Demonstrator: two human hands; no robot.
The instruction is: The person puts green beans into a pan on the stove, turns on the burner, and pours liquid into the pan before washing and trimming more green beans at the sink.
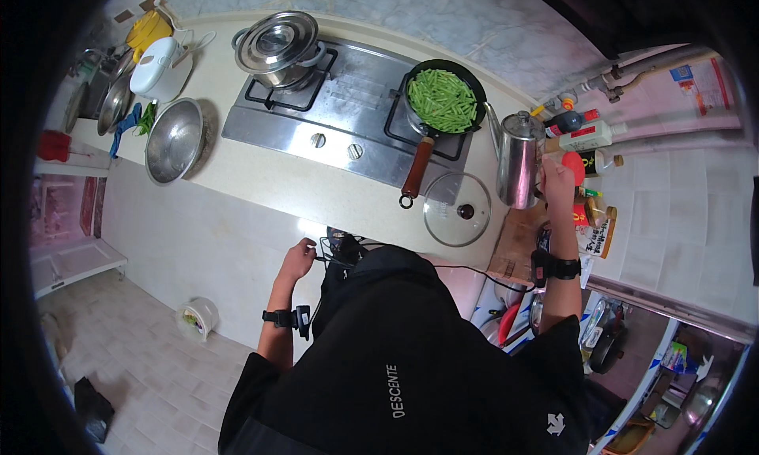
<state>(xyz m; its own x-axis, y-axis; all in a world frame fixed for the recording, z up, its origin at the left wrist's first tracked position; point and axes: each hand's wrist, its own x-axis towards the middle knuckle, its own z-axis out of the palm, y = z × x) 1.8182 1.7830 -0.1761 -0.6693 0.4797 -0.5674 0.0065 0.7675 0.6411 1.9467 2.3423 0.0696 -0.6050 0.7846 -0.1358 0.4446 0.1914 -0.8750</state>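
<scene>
My right hand [557, 179] is closed around the handle of a tall stainless steel kettle [517, 170] with a long thin spout. The spout's tip reaches the rim of a dark frying pan [481, 93]. Whether the kettle's base rests on the counter, I cannot tell. Cut green beans [442, 99] fill the pan, which sits on the right burner with its wooden handle [419, 167] towards me. A glass lid [456, 209] with a dark knob lies on the counter below the kettle. Near my waist, my left hand [298, 258] hangs with loosely bent fingers, beside black cables [344, 247].
A lidded steel pot [278, 49] stands on the left burner of the gas hob [350, 99]. Left of it are a steel bowl [173, 141] and a white appliance [157, 69]. Bottles [563, 123] and jars line the right wall. A bin [197, 318] stands on the floor.
</scene>
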